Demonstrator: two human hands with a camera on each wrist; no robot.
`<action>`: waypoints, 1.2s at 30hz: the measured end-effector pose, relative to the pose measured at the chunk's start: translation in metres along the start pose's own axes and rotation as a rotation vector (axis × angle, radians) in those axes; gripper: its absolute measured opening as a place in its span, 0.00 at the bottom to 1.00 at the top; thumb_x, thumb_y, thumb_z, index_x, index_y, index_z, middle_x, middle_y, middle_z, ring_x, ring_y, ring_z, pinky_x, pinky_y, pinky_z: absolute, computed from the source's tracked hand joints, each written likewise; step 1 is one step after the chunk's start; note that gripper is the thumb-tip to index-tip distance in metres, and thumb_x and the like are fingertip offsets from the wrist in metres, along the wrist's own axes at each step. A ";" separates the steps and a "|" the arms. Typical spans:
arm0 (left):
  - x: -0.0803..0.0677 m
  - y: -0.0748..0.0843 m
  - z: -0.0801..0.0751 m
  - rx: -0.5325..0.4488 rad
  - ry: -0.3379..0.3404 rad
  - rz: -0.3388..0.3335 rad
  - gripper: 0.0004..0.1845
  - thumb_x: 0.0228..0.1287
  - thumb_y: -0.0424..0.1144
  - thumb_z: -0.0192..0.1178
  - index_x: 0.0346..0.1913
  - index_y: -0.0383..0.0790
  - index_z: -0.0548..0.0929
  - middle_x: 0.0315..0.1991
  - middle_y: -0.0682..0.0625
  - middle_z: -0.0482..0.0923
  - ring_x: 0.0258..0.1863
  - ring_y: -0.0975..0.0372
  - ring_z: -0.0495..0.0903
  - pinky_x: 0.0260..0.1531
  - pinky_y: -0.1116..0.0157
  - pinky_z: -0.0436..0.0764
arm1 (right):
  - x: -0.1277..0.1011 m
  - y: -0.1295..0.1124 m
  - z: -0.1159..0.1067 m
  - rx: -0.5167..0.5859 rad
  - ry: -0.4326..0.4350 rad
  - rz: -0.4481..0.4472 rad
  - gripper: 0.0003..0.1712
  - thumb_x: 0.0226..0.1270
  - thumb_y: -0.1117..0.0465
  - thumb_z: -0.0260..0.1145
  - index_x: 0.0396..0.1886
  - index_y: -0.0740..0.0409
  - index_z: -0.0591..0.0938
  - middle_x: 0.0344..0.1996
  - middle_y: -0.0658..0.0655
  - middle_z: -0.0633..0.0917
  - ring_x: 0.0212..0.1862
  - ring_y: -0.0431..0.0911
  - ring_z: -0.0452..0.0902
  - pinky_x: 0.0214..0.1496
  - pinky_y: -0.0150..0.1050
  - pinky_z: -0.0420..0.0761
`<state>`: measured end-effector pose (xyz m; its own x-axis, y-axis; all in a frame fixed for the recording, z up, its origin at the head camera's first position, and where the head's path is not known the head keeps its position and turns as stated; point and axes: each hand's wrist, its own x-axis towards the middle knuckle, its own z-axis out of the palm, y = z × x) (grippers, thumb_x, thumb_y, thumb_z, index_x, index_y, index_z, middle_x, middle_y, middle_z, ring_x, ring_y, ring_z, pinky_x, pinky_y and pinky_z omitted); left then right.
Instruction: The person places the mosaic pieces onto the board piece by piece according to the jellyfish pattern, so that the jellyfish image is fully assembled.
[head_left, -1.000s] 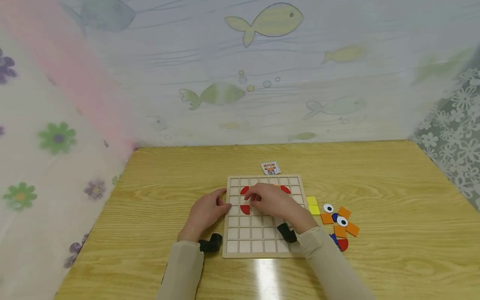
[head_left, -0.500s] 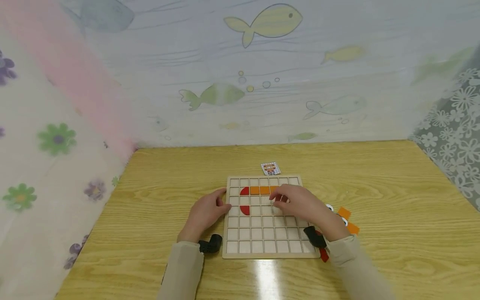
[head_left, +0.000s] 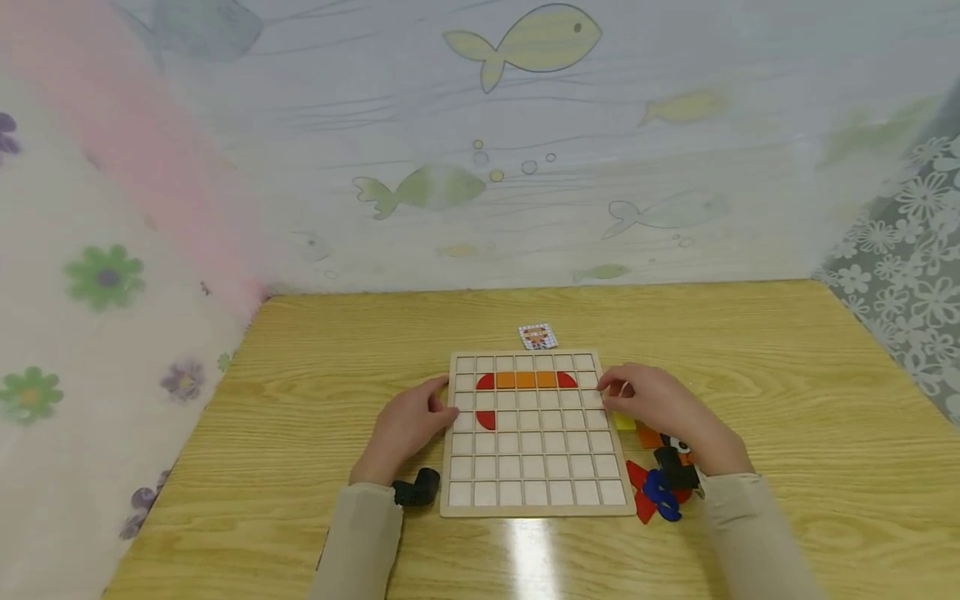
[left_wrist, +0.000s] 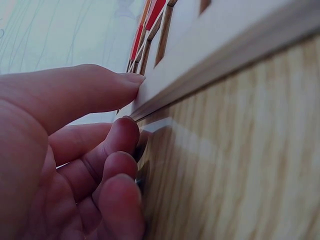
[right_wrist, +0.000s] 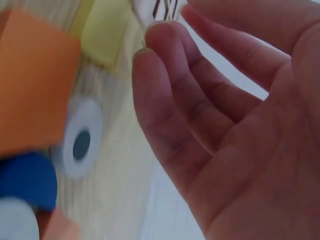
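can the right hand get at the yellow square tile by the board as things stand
Probably yes: the right hand is empty, fingers loose, hovering just above the yellow tile beside the board; nothing covers it.

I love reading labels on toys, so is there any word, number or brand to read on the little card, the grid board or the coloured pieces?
No readable text anywhere.
Small card behind the grid board: a printed picture only, too small to make out.
Board and loose pieces: no lettering visible.
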<state>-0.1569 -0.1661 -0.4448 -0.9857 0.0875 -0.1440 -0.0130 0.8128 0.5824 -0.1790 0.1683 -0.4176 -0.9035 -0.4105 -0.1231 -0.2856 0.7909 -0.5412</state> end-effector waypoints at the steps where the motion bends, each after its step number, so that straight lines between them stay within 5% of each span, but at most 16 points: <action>1: 0.000 0.000 0.000 0.001 0.000 -0.001 0.29 0.55 0.49 0.59 0.61 0.46 0.69 0.25 0.57 0.71 0.23 0.64 0.68 0.24 0.66 0.65 | 0.000 0.003 -0.001 0.005 -0.007 0.000 0.11 0.59 0.59 0.62 0.42 0.54 0.79 0.30 0.49 0.76 0.32 0.44 0.69 0.32 0.37 0.70; 16: 0.003 -0.001 0.000 0.024 0.004 0.006 0.30 0.55 0.49 0.59 0.61 0.47 0.68 0.25 0.57 0.71 0.23 0.64 0.68 0.25 0.66 0.66 | -0.001 0.023 -0.002 0.030 -0.056 0.030 0.15 0.55 0.58 0.65 0.43 0.55 0.77 0.33 0.53 0.72 0.33 0.45 0.67 0.35 0.38 0.69; 24: 0.001 0.000 0.002 0.013 0.008 -0.004 0.30 0.55 0.49 0.60 0.61 0.46 0.69 0.25 0.57 0.71 0.24 0.64 0.68 0.25 0.66 0.66 | 0.003 0.020 0.001 0.073 -0.034 0.071 0.12 0.55 0.59 0.66 0.37 0.56 0.74 0.25 0.52 0.73 0.27 0.45 0.66 0.28 0.38 0.69; 36: 0.003 -0.003 0.002 0.004 0.022 -0.008 0.29 0.55 0.48 0.60 0.61 0.47 0.69 0.24 0.57 0.70 0.23 0.64 0.67 0.24 0.66 0.64 | 0.007 0.006 -0.003 -0.017 0.079 0.029 0.07 0.61 0.59 0.60 0.39 0.51 0.78 0.28 0.48 0.76 0.31 0.43 0.68 0.35 0.39 0.70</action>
<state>-0.1594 -0.1673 -0.4481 -0.9891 0.0681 -0.1308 -0.0203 0.8156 0.5782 -0.1877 0.1716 -0.4196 -0.9335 -0.3511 -0.0725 -0.2637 0.8096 -0.5244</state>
